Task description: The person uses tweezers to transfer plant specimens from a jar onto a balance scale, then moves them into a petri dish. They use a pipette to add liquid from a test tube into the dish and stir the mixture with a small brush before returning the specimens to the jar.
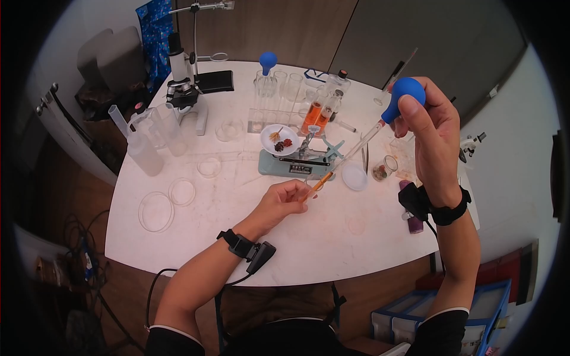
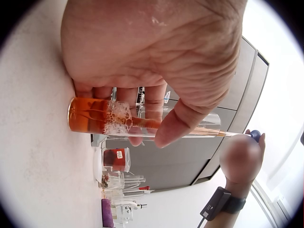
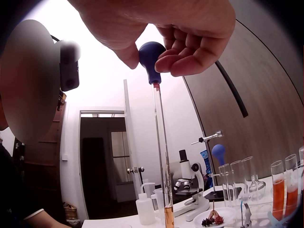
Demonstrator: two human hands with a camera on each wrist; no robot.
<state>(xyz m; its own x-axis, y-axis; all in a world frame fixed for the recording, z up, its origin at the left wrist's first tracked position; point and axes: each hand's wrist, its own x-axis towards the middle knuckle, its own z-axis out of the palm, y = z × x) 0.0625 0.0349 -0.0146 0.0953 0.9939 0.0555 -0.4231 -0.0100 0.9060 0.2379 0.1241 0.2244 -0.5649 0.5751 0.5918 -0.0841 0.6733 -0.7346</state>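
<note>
My left hand [image 1: 278, 203] grips a glass test tube [image 2: 90, 115] just above the white table. Orange liquid and a layer of foam [image 2: 118, 118] fill its lower part. My right hand [image 1: 438, 127], raised at the right, pinches the blue rubber bulb [image 1: 406, 92] of a long glass pipette [image 3: 159, 126]. The pipette slants down to the left, and its lower end is inside the tube, where orange-brown liquid [image 3: 169, 216] shows in the right wrist view. Part of the tube is hidden behind my left fingers.
Beyond my hands stands a green balance [image 1: 276, 164] bearing a white dish [image 1: 270, 130] of dried spices. Orange-filled tubes [image 1: 312, 115] stand in a rack behind it. Petri dishes [image 1: 155, 228], a wash bottle [image 1: 145, 155] and a microscope [image 1: 184, 89] occupy the left; a small jar [image 1: 380, 172] is at right.
</note>
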